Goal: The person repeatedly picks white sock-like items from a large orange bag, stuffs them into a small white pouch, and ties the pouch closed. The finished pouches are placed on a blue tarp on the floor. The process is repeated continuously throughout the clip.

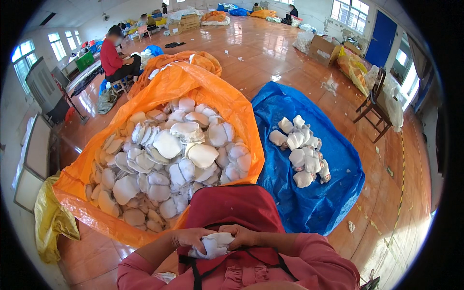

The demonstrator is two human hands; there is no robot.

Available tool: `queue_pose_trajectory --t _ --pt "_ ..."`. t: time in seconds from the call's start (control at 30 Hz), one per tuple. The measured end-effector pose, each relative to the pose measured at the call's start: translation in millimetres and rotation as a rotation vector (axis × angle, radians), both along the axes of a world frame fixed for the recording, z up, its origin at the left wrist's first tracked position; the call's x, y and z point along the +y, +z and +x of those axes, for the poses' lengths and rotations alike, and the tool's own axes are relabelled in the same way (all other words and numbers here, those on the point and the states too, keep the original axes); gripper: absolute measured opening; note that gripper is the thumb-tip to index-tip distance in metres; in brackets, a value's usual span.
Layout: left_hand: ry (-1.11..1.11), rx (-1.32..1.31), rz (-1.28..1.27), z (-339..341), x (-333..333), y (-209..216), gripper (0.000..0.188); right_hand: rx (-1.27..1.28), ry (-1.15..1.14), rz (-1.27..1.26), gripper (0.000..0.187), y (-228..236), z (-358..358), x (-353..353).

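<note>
Close to my body, my left hand (189,238) and my right hand (240,236) are both closed on a white padded fabric piece (215,244). It looks folded or stacked, and my fingers hide part of it. A dark red cloth (234,205) covers my lap just beyond the hands. Ahead and to the left lies an opened orange sack (212,84), heaped with loose white and pale grey rounded pads (168,144). On the right, a blue tarp (333,205) carries a small pile of bundled white pads (304,153).
A wooden chair (376,107) stands at the right on the shiny tiled floor. Yellow sheeting (53,217) lies at the left. A person in a red top (112,57) sits at the back left. Cardboard boxes (321,50) and more sacks line the far walls.
</note>
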State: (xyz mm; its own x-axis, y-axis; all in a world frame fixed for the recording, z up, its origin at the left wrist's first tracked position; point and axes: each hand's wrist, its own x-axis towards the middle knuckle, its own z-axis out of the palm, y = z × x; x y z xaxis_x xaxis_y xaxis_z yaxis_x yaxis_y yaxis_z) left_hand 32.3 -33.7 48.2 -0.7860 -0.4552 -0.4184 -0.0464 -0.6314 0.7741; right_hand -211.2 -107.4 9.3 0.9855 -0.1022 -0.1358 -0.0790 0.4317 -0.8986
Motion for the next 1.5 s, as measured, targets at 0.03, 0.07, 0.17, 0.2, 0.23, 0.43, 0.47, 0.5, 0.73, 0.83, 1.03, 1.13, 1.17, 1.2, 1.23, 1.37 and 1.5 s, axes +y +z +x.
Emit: queue_pose_trajectory --t 0.03,0.07,0.17,0.2,0.23,0.43,0.47,0.5,0.73,0.83,1.03,1.13,1.17,1.2,1.23,1.37,1.5 --pt "0.026 0.004 0.006 -2 1 1 0.078 0.024 0.018 0.098 0.048 -4 -2 0" --pt "0.052 0.006 0.016 -2 3 1 0.075 0.047 0.037 0.201 0.052 -5 -3 2" --pt "0.154 0.099 0.138 -1 9 -9 0.079 0.063 0.073 0.162 0.067 3 -4 0" --pt "0.177 0.113 0.149 -1 11 -8 0.081 0.06 0.082 0.09 0.073 9 -5 -2" --pt "0.2 0.128 0.16 -2 14 -5 0.083 0.059 0.096 0.169 0.075 14 -6 -3" --pt "0.326 0.2 0.252 -6 27 -9 0.086 0.068 0.079 0.267 0.074 13 -3 0" --pt "0.347 0.218 0.256 -7 27 -7 0.086 0.082 0.07 0.254 0.074 9 0 0" --pt "0.386 0.214 0.278 -9 30 -1 0.082 0.095 0.06 0.241 0.075 6 1 1" --pt "0.545 0.206 0.257 -12 41 -17 0.076 0.066 -0.007 0.431 0.067 14 5 1" --pt "0.623 0.2 0.249 -20 42 -18 0.074 0.087 -0.013 0.463 0.072 5 3 -1" --pt "0.824 0.265 0.195 -34 43 -24 0.07 0.239 -0.175 0.247 0.053 -22 11 2" --pt "0.836 0.165 0.155 -33 48 -35 0.068 0.236 -0.165 0.326 0.05 -23 11 -1" --pt "0.863 0.133 0.122 -35 47 -27 0.067 0.246 -0.152 0.27 0.051 -22 12 -3" --pt "0.888 0.101 0.084 -37 49 -19 0.067 0.259 -0.135 0.298 0.046 -8 12 -7" --pt "0.878 0.005 -0.032 -33 51 -34 0.064 0.234 -0.115 0.183 0.046 -1 14 -12" --pt "0.694 -0.345 -0.235 -25 51 -12 0.053 0.313 0.036 0.062 0.044 13 12 -23" --pt "0.319 -0.47 -0.459 -3 38 10 0.057 0.297 0.032 -0.077 0.04 16 13 -12"
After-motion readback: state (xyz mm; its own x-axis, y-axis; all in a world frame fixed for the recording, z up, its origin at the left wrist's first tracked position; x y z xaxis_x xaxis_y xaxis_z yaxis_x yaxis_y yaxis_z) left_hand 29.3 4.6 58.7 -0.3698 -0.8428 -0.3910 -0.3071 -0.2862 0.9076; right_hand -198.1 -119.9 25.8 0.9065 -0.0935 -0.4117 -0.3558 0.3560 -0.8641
